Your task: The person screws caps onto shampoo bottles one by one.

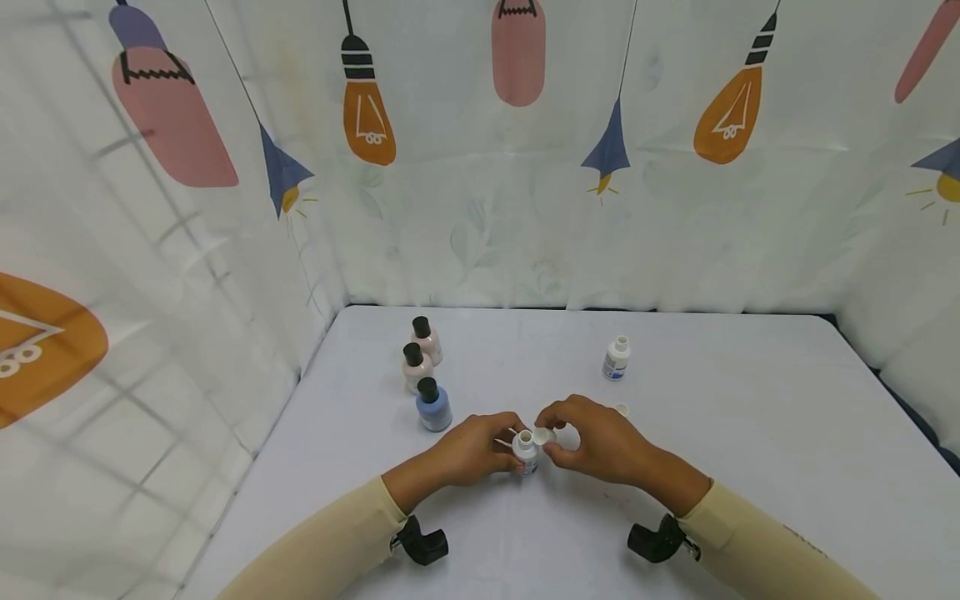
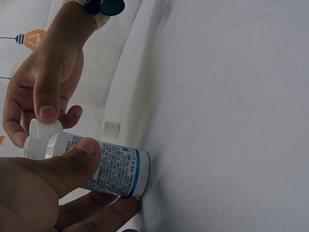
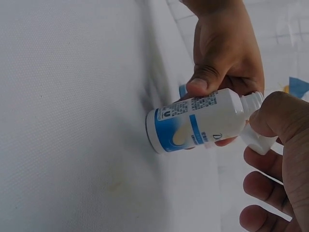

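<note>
Between finger and thumb my left hand (image 1: 474, 450) holds a small white pill bottle (image 1: 527, 460) upright at the table. Its threaded neck is bare, and a blue and white label (image 3: 171, 129) wraps its body. My right hand (image 1: 603, 442) pinches a white screw cap (image 1: 543, 436) right beside the bottle's mouth. In the left wrist view the cap (image 2: 44, 129) is tilted next to the neck, under the right thumb. The right wrist view shows the left thumb pressed along the label, with part of the cap hidden behind the right hand's fingers.
Left of the hands stand two pale pink nail polish bottles (image 1: 417, 372) and a blue one (image 1: 433, 410), all with black caps. Farther back on the right is another uncapped white bottle (image 1: 617, 358). A loose white cap (image 1: 622, 410) lies just beyond the right hand.
</note>
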Tool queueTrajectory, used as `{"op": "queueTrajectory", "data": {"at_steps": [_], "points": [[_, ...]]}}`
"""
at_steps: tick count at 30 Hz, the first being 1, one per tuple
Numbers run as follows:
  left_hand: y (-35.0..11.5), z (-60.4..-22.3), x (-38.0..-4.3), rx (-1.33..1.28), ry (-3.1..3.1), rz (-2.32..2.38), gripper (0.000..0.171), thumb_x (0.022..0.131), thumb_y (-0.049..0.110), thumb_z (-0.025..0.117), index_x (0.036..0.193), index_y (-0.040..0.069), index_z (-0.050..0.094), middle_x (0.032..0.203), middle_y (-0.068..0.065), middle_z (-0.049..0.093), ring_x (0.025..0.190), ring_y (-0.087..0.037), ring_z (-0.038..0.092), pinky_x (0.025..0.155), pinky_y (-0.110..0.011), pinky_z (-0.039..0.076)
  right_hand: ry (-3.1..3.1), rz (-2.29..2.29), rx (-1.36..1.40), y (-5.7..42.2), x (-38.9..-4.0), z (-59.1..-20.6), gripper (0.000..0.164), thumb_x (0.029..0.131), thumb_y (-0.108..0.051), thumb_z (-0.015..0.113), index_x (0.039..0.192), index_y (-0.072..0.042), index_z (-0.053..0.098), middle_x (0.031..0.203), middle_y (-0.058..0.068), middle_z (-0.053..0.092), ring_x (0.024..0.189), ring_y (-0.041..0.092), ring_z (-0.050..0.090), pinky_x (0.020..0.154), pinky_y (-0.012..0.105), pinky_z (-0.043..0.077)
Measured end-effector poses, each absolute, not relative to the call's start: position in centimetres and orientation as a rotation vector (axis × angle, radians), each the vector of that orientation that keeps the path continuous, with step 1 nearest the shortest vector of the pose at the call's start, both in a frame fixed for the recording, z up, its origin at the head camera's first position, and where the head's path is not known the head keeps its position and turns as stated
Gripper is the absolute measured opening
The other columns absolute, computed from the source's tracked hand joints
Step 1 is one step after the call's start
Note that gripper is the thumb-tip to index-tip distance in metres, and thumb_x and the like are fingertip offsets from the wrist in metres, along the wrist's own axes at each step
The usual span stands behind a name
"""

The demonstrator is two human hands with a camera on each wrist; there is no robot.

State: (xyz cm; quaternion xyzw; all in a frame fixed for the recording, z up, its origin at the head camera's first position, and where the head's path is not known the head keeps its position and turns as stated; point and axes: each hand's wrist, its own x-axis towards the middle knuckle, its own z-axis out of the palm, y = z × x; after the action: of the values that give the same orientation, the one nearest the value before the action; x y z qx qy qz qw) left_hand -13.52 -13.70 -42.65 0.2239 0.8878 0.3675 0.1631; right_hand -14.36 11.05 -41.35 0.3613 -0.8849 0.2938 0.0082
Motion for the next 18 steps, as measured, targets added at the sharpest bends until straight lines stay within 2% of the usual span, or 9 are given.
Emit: {"op": "queueTrajectory", "data": {"at_steps": [18], "points": [[-13.76,-42.51,-13.53,0.646,2.532,1.045,0.035,0.087,0.023,0.085,0.114,0.027,0.064,0.118,0.004,0.073,0.11,-0.012,0.068,0.091,-0.032,0.054,-2.746,0.881,1.132,10.85,-14.58,-41.09,0.027,0.088,-0.022,0.08,0.113,-0.025,0.07,0.103,-0.017,0.062,0.098,0.005,0.058,0.08,0.03,0.055]]}}
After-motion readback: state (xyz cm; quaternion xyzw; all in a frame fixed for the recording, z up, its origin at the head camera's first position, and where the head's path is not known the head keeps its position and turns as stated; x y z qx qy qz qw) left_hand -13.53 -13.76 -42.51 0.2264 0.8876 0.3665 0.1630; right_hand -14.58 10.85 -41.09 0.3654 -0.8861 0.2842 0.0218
